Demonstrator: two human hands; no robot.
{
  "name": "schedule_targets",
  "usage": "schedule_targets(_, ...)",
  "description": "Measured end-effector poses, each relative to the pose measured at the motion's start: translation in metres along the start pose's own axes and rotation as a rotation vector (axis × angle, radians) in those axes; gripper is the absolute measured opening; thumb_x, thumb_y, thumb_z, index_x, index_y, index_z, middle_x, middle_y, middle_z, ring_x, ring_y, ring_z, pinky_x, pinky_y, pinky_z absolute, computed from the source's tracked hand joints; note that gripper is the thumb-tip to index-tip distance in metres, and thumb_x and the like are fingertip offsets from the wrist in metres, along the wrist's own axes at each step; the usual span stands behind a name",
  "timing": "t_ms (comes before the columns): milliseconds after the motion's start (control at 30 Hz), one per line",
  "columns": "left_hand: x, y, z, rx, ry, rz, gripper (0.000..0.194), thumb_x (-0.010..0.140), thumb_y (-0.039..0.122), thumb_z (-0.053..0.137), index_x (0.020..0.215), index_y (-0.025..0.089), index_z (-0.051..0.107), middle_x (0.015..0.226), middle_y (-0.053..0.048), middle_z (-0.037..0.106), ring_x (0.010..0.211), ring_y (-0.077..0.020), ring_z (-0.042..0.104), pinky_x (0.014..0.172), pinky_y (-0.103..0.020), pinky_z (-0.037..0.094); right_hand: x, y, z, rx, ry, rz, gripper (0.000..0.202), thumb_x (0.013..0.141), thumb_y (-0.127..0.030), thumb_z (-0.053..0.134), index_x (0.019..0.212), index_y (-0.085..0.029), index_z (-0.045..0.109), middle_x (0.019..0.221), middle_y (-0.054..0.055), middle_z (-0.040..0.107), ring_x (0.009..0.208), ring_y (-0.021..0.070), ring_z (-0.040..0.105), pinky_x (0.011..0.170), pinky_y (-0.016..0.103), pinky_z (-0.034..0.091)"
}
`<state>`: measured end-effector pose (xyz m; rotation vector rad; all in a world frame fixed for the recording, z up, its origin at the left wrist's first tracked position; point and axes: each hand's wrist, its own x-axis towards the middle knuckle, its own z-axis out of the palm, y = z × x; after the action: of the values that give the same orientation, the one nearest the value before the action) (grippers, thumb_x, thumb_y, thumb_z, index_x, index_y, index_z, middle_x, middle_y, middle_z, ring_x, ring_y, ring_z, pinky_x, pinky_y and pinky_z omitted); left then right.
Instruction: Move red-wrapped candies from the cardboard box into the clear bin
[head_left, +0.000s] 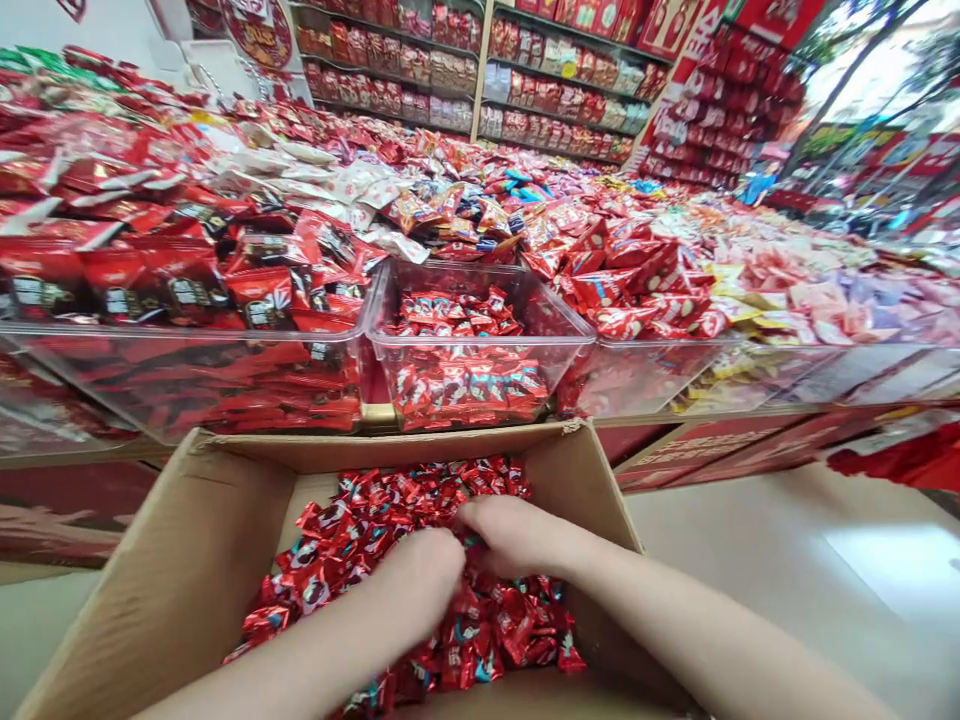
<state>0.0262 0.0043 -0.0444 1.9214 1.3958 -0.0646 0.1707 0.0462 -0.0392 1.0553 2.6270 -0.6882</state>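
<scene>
Both my hands reach down into an open cardboard box (172,560) that holds many small candies in shiny red wrappers (360,530). My left hand (431,570) is near the middle of the pile, its fingers sunk among the candies and hidden. Close beside it on the right, my right hand (502,535) is bent inward, with its fingertips also out of sight in the wrappers. Just beyond the box stands a clear plastic bin (480,345), partly filled with similar red-wrapped candies.
Clear bins heaped with red packets (187,280) flank the middle bin on the left, and red triangular packets (637,280) lie on the right. Shelves (480,70) of packaged goods line the back. Pale floor (787,560) shows at right, with a red cloth-like thing (907,455) above it.
</scene>
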Motion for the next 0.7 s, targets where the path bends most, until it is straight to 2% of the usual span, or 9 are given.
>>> schedule_targets(100, 0.011, -0.01, -0.034, -0.056, 0.089, -0.024, 0.008, 0.074, 0.019, 0.058, 0.069, 0.015, 0.055, 0.067, 0.003, 0.056, 0.067, -0.0153, 0.055, 0.066, -0.034, 0.043, -0.003, 0.008, -0.015, 0.195, 0.132, 0.033, 0.03, 0.069, -0.023, 0.057, 0.098, -0.016, 0.051, 0.094, 0.005, 0.06, 0.084, 0.0163, 0.056, 0.069, 0.024, 0.042)
schedule_targets(167, 0.013, -0.011, -0.051, -0.16, 0.153, -0.017, 0.005, 0.071, 0.013, 0.053, 0.074, 0.017, 0.051, 0.064, 0.004, 0.053, 0.064, -0.0163, 0.053, 0.062, -0.032, 0.042, -0.004, 0.011, -0.021, 0.49, 0.243, 0.058, 0.033, 0.067, -0.023, 0.061, 0.097, -0.016, 0.051, 0.09, 0.002, 0.059, 0.08, 0.0135, 0.054, 0.068, 0.023, 0.043)
schedule_targets(267, 0.011, -0.005, -0.063, -0.388, 0.118, 0.047, 0.019, 0.071, 0.016, 0.048, 0.089, 0.018, 0.048, 0.07, 0.002, 0.059, 0.065, -0.0167, 0.057, 0.058, -0.027, 0.042, -0.003, 0.013, -0.022, 0.923, 0.359, 0.055, 0.036, 0.062, -0.024, 0.067, 0.094, -0.015, 0.053, 0.085, 0.001, 0.058, 0.076, 0.0116, 0.053, 0.07, 0.025, 0.043)
schedule_targets(400, 0.005, 0.005, -0.067, -0.628, 0.002, 0.143, 0.038, 0.073, 0.022, 0.05, 0.111, 0.018, 0.044, 0.076, 0.002, 0.063, 0.071, -0.0167, 0.06, 0.059, -0.025, 0.044, 0.0, 0.014, -0.022, 1.262, 0.382, 0.03, 0.039, 0.055, -0.021, 0.072, 0.088, -0.014, 0.052, 0.081, 0.0, 0.056, 0.072, 0.0102, 0.052, 0.068, 0.025, 0.043)
schedule_targets(533, 0.003, 0.009, -0.077, -0.746, -0.009, 0.182, 0.033, 0.073, 0.022, 0.054, 0.106, 0.017, 0.051, 0.085, -0.002, 0.065, 0.083, -0.0173, 0.059, 0.07, -0.026, 0.044, -0.004, 0.015, -0.03, 1.431, 0.351, -0.028, 0.04, 0.051, -0.017, 0.075, 0.085, -0.013, 0.054, 0.079, -0.001, 0.056, 0.069, 0.008, 0.052, 0.069, 0.024, 0.043)
schedule_targets(600, 0.0, 0.01, -0.084, -0.807, -0.012, 0.151, 0.032, 0.072, 0.021, 0.056, 0.103, 0.018, 0.053, 0.086, -0.002, 0.066, 0.081, -0.0171, 0.058, 0.071, -0.028, 0.044, -0.007, 0.016, -0.034, 1.511, 0.33, -0.056, 0.04, 0.051, -0.019, 0.075, 0.085, -0.014, 0.055, 0.081, 0.0, 0.058, 0.07, 0.0086, 0.054, 0.07, 0.026, 0.045)
schedule_targets(700, -0.007, 0.015, -0.089, -0.914, -0.045, -0.01, 0.032, 0.069, 0.017, 0.055, 0.1, 0.024, 0.054, 0.083, 0.001, 0.064, 0.079, -0.0168, 0.055, 0.068, -0.03, 0.045, -0.011, 0.014, -0.035, 1.618, 0.347, -0.058, 0.042, 0.052, -0.022, 0.076, 0.087, -0.015, 0.052, 0.081, 0.001, 0.06, 0.068, 0.0112, 0.057, 0.066, 0.032, 0.049)
